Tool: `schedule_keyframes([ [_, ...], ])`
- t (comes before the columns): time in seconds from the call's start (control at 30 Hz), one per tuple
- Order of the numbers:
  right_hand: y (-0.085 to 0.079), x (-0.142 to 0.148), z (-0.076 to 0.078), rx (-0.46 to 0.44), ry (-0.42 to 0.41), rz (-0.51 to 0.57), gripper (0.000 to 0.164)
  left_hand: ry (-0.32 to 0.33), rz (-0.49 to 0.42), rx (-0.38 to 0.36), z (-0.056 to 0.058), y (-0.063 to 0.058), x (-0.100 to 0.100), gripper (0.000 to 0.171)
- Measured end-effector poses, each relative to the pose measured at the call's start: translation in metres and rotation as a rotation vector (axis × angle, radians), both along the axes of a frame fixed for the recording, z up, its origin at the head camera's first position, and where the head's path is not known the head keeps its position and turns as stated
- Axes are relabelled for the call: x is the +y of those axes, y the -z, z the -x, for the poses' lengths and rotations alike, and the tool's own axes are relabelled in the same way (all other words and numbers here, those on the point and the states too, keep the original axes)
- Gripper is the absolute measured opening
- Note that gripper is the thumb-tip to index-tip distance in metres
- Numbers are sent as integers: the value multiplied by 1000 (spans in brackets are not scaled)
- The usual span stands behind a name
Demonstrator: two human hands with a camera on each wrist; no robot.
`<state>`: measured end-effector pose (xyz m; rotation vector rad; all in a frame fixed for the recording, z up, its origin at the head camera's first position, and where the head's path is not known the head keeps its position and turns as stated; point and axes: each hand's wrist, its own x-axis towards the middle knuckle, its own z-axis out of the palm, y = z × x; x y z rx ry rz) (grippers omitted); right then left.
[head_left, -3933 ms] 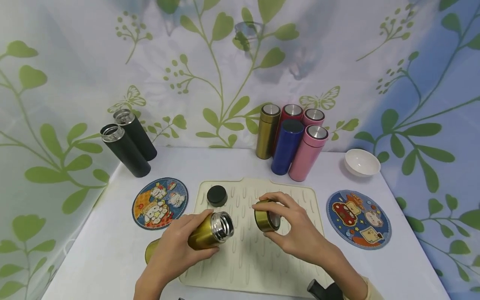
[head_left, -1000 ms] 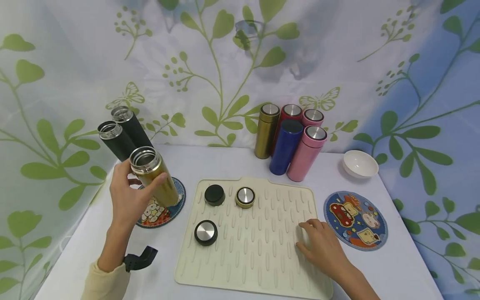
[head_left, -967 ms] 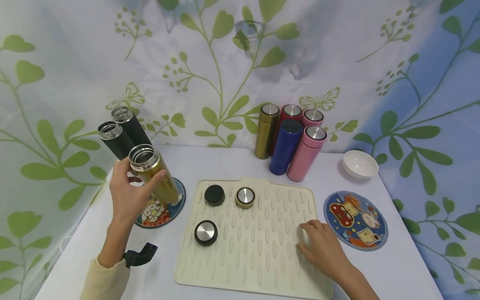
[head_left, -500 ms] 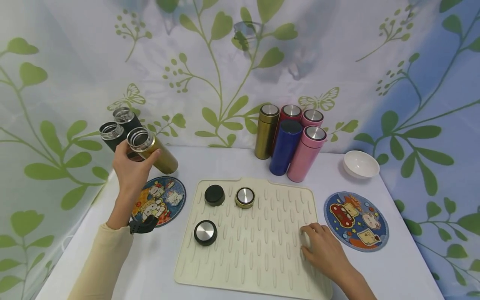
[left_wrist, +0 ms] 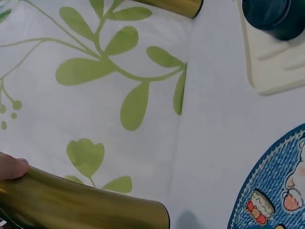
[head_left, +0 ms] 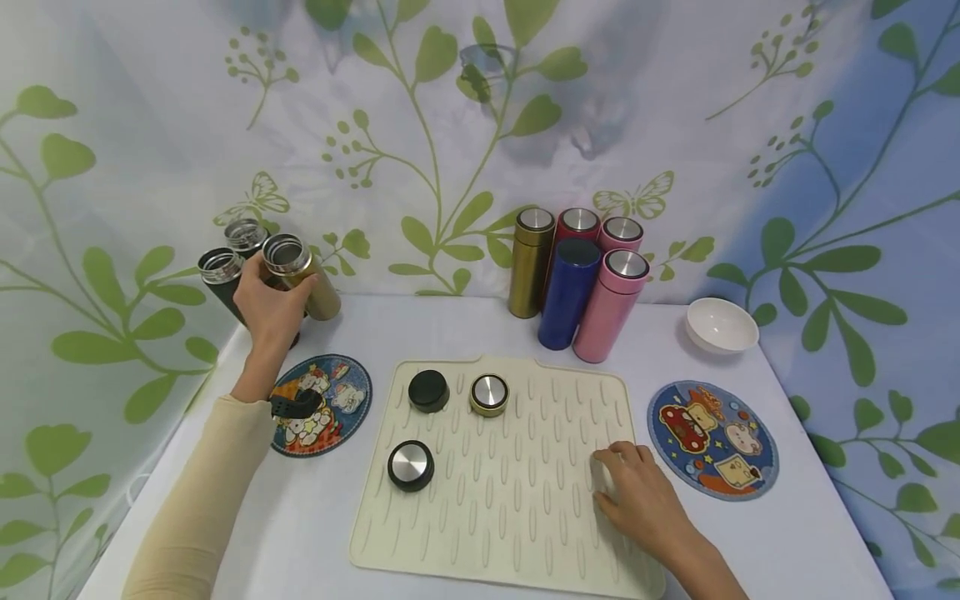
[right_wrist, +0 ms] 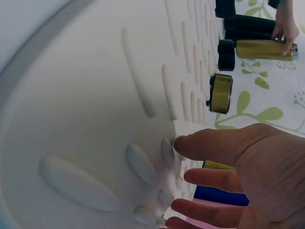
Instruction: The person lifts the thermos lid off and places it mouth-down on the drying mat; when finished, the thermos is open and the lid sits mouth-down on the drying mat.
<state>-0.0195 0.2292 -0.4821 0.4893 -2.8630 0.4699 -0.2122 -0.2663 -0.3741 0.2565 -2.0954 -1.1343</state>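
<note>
At the back left, my left hand [head_left: 272,304] grips a gold, lidless thermos bottle [head_left: 324,298] near its open steel neck. It stands close beside two lidless black thermos bottles [head_left: 220,279]; whether its base touches the table I cannot tell. The left wrist view shows the thumb on the gold bottle's side [left_wrist: 95,202]. My right hand [head_left: 647,498] rests on the right edge of the cream ridged mat [head_left: 517,533], fingers loosely bent and holding nothing. On the mat lie a black lid [head_left: 429,390], a gold lid [head_left: 490,395] and a black lid with a steel top [head_left: 411,466].
A gold bottle [head_left: 528,275], a blue bottle [head_left: 568,300], a pink bottle [head_left: 609,312] and others cluster at the back, against the leaf-patterned cloth. Round cartoon coasters lie left [head_left: 348,396] and right [head_left: 712,442] of the mat. A white bowl [head_left: 722,327] sits back right.
Earlier both hands held the gold bottle and its lid apart; the lid now lies on the mat. My left hand has carried the bottle back past the left coaster, beside the black ones.
</note>
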Motion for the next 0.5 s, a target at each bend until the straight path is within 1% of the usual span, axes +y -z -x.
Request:
schedule_keyframes([
  [0.13, 1, -2, 0, -22, 0, 8, 47, -31, 13, -29, 13, 2, -5, 60],
  [0.23, 1, -3, 1, -29, 5, 5, 47, -42, 14, -30, 22, 4, -6, 59],
  [0.33, 0, -4, 2, -31, 7, 0, 46, -54, -2, -37, 30, 7, -7, 59],
  [0.4, -2, -4, 3, -39, 8, -8, 45, -59, -25, -49, 35, 9, -7, 61],
  [0.5, -4, -5, 4, -61, 11, -18, 44, -59, -49, -93, 40, 14, -6, 69],
])
